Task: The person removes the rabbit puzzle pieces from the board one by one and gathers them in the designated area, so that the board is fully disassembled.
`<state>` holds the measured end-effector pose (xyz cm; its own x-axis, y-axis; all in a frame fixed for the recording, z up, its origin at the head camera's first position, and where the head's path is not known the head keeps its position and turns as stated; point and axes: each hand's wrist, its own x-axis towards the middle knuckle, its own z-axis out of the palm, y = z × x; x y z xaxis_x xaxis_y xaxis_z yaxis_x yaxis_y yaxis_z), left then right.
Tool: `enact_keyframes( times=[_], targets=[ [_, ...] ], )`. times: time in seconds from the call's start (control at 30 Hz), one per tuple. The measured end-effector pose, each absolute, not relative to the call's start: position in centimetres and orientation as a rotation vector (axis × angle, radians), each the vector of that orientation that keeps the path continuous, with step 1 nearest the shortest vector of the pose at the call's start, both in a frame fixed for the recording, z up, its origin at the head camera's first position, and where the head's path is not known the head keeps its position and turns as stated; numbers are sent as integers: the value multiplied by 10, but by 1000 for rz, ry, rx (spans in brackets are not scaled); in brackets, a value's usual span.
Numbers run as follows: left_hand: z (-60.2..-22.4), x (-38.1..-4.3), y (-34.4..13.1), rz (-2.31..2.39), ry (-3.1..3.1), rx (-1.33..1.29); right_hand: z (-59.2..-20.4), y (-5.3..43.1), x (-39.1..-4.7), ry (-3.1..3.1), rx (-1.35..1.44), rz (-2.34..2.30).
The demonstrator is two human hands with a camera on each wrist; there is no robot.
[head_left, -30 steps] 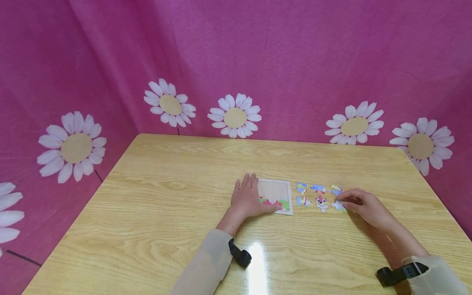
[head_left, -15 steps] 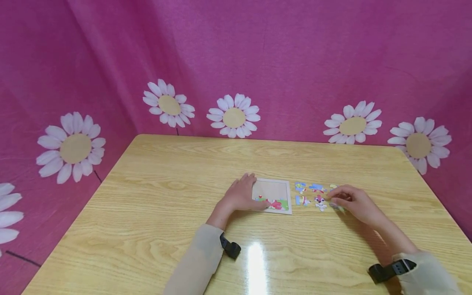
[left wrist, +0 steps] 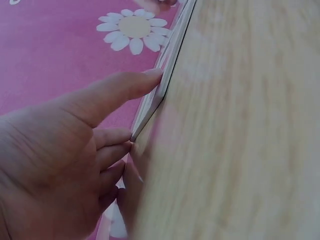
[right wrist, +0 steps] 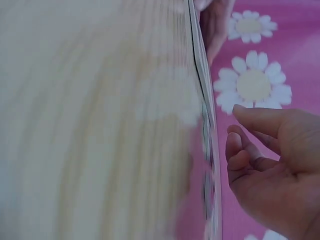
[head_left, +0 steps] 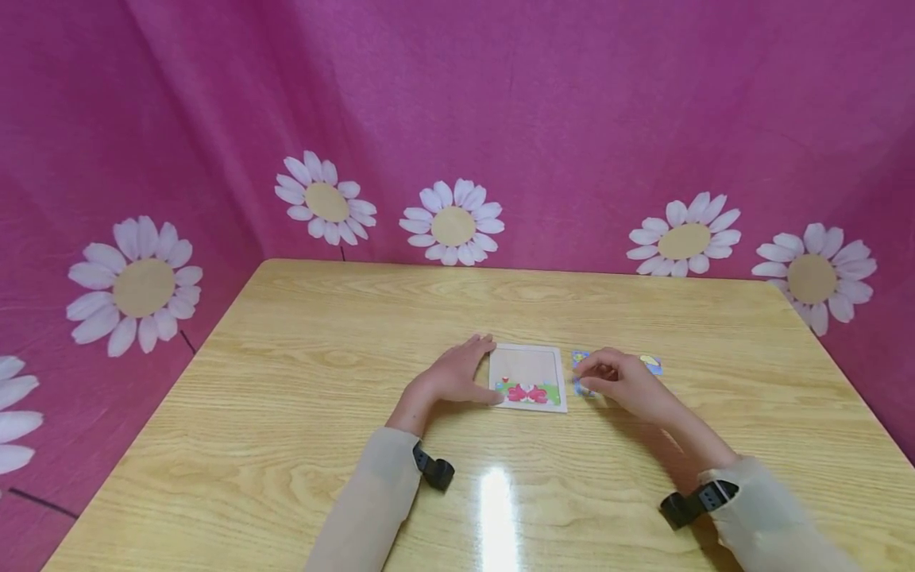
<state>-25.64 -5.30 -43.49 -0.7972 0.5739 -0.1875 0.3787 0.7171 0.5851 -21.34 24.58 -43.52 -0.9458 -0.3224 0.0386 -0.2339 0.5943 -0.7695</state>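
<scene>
Our left hand (head_left: 452,380) lies spread against the puzzle frame (head_left: 525,363), right of centre; our right hand (head_left: 629,387), loosely curled, nothing visibly held, is over puzzle pieces (head_left: 652,365) we judge light, stiff, best edge-pinched.

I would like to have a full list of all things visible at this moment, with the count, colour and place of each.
Wood-grain table: one, light brown, under frame and pieces.
Cloth backdrop: one, pink, around the table.
Round daisy prints: six in head view, white with beige centres, on the backdrop.
Square puzzle frame: one, pale, on the table.
Printed strip: one, green and red, frame's near end.
Loose flat puzzle pieces: count hidden, blue and yellow showing, right of frame.
Strapped wrist devices: two, black, one per wrist.
Long sleeves: two, beige, forearms.
Left hand: one, bare, touching frame.
Right hand: one, bare, over pieces.
</scene>
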Motion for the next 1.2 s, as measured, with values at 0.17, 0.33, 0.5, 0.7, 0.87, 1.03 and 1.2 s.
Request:
enact_keyframes(
  times=[0.17,0.33,0.5,0.7,0.87,1.03,1.2],
  targets=[
    [-437,-256,-54,761,2573,745,-437,217,-219,2699,-543,-1266],
    [-439,-256,-55,769,2581,742,-440,193,-224,2681,-609,-1235],
    [-441,-256,-56,775,2591,755,-441,176,-228,2640,-672,-1232],
    [-444,-258,-57,774,2592,754,-443,162,-231,2658,-741,-1172],
    [-444,-257,-58,779,2590,763,-443,156,-232,2659,-760,-1116],
    [-447,-257,-59,789,2606,776,-443,153,-235,2613,-721,-1121],
    [-449,-258,-59,797,2621,786,-442,152,-236,2579,-714,-1139]
  ],
)
